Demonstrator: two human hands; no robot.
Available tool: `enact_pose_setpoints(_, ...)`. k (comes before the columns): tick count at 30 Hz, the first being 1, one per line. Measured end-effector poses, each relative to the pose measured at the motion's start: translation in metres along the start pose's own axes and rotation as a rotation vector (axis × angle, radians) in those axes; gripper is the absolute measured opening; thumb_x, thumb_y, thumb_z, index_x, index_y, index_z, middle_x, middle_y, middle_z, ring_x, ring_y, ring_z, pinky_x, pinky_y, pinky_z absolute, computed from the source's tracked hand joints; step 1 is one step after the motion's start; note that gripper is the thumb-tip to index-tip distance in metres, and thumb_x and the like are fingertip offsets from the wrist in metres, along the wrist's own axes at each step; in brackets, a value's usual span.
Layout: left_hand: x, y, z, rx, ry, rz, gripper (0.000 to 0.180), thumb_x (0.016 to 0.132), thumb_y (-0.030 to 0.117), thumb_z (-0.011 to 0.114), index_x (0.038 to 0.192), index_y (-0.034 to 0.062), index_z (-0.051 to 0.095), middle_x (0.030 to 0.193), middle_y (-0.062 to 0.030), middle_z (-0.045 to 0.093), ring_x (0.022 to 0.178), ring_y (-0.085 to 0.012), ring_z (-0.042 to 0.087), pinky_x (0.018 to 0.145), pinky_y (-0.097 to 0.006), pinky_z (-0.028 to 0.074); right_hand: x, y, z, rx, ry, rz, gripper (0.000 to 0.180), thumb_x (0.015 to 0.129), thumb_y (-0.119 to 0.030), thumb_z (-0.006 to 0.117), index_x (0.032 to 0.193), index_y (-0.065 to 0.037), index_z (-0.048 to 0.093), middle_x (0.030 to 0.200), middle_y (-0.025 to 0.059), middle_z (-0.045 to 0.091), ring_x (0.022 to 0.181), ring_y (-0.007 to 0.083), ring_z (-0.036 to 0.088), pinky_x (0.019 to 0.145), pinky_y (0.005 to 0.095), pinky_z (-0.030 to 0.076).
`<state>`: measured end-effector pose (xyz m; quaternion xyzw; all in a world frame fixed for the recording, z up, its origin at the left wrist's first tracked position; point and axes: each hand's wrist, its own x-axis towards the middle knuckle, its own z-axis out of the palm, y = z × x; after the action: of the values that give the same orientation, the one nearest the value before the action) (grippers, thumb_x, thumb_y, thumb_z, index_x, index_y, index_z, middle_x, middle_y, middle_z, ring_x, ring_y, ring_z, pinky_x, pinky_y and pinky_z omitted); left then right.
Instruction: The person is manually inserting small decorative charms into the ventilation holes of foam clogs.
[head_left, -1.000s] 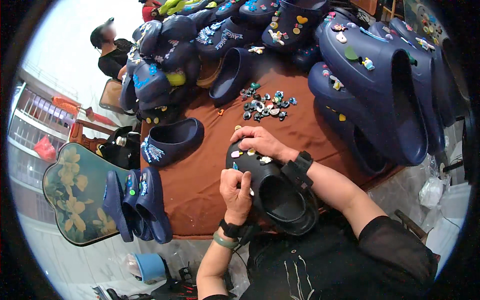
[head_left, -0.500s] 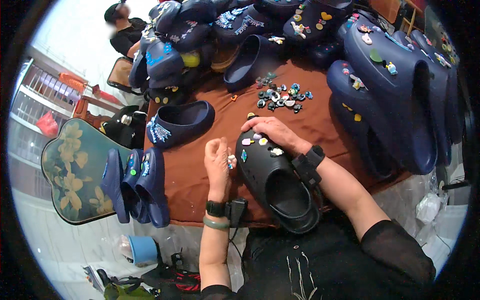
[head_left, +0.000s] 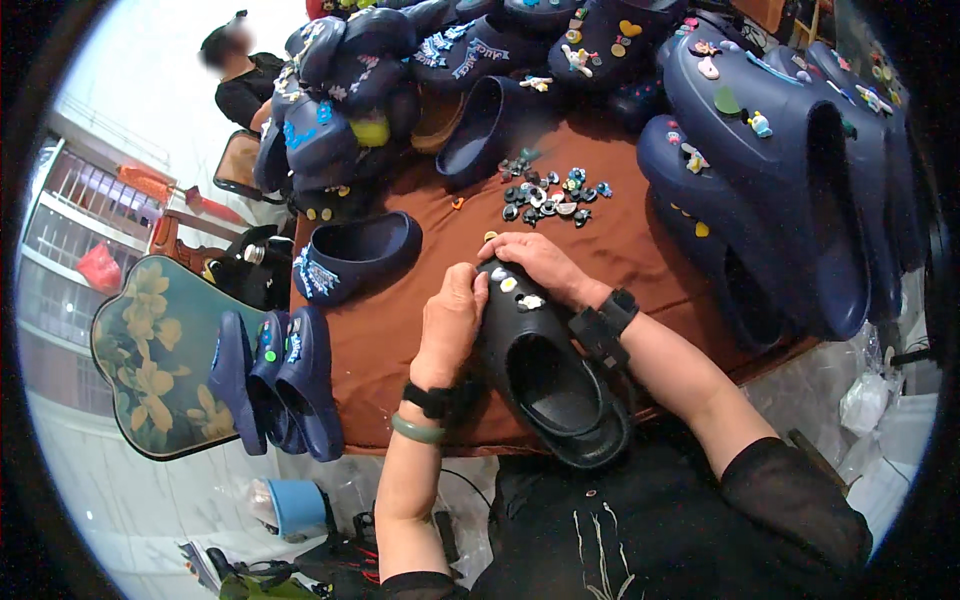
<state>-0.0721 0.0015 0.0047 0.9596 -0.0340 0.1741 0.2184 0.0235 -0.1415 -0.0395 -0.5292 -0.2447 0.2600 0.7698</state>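
Note:
A black clog (head_left: pixel 520 345) lies in front of me, toe pointing away and heel against my body. My right hand (head_left: pixel 535 262) grips its toe, fingers curled over the front edge. Small charms sit in the holes on its upper, among them a white flower-like charm (head_left: pixel 530 301). My left hand (head_left: pixel 457 312) is closed against the left side of the toe. The white and blue shoe charm seen in its fingers earlier is now hidden. Beyond the toe is a loose pile of charms (head_left: pixel 545 195) on the brown cloth (head_left: pixel 400 350).
Navy clogs with charms are heaped at the back (head_left: pixel 470 50) and stacked on the right (head_left: pixel 800 180). One navy clog (head_left: pixel 365 255) lies left of my hands; several stand at the table's left edge (head_left: pixel 305 370). A flowered chair back (head_left: pixel 150 360) and a blue bucket (head_left: pixel 297 505) are beyond it.
My left hand has moved up and right onto the side of the clog's toe, and the charm in its fingers has gone out of sight. My right hand keeps its grip.

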Motion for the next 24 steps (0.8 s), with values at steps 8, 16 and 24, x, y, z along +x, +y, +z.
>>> enact_pose_setpoints(8, -0.016, -0.045, 0.015, -0.76, 0.109, -0.462, 0.035, 0.1, 0.036, 0.045, 0.089, 0.0047, 0.057, 0.075, -0.003, 0.055, 0.059, -0.0174, 0.053, 0.052, -0.03, 0.041, 0.0, 0.002, 0.005, -0.19, -0.044, -0.107, 0.023, 0.091, -0.013, 0.049, 0.101, 0.0, 0.066, 0.096, 0.0, 0.062, 0.09, 0.0078, 0.054, 0.085, 0.0233, 0.043)
enact_pose_setpoints(16, -0.023, -0.073, -0.009, -1.82, -0.13, -0.802, 0.042, 0.101, 0.037, 0.038, 0.113, -0.0003, 0.054, 0.104, -0.0153, 0.062, 0.087, -0.022, 0.063, 0.071, -0.03, 0.054, 0.003, 0.004, 0.002, -0.12, -0.028, -0.029, 0.022, 0.092, -0.015, 0.051, 0.098, -0.001, 0.067, 0.089, -0.0013, 0.059, 0.083, 0.007, 0.053, 0.078, 0.0225, 0.044)
enact_pose_setpoints(24, 0.018, -0.049, -0.019, -1.543, -0.145, -0.598, 0.036, 0.091, 0.008, 0.059, 0.123, -0.0047, 0.048, 0.121, -0.0165, 0.057, 0.113, -0.026, 0.058, 0.081, -0.031, 0.055, 0.002, 0.007, 0.001, 0.028, 0.081, -0.022, 0.024, 0.095, -0.018, 0.05, 0.104, -0.002, 0.065, 0.096, -0.0004, 0.062, 0.088, 0.0062, 0.054, 0.08, 0.0221, 0.044)
